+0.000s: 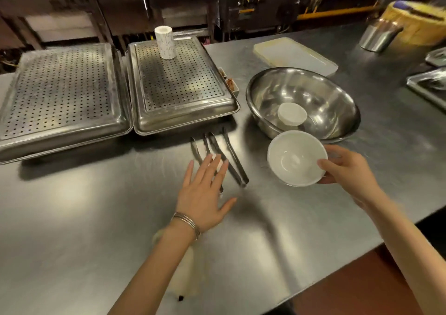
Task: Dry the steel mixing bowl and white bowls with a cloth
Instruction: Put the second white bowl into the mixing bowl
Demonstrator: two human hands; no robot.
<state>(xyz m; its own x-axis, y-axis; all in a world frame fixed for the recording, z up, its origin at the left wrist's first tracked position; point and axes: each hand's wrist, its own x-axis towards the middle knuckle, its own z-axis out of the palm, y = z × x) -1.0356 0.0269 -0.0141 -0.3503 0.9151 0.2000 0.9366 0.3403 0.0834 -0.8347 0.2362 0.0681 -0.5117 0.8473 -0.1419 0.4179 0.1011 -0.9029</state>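
Observation:
A large steel mixing bowl (321, 92) stands on the steel counter, right of centre. Inside it a white bowl (292, 114) lies upside down. My right hand (347, 167) grips a second white bowl (295, 159) by its right rim, just in front of the mixing bowl and tilted toward me. My left hand (205, 194) hovers flat with fingers spread over the counter, its fingertips above two pairs of tongs (231, 155). A pale cloth (188, 273) lies on the counter under my left forearm, partly hidden.
Two perforated steel trays (60, 97) (178, 83) sit at the back left, the right one bearing a white roll (165, 42). A white cutting board (294, 54) lies behind the mixing bowl. A steel canister (379, 34) and more trays (429, 85) are at the right. The counter edge runs along the lower right.

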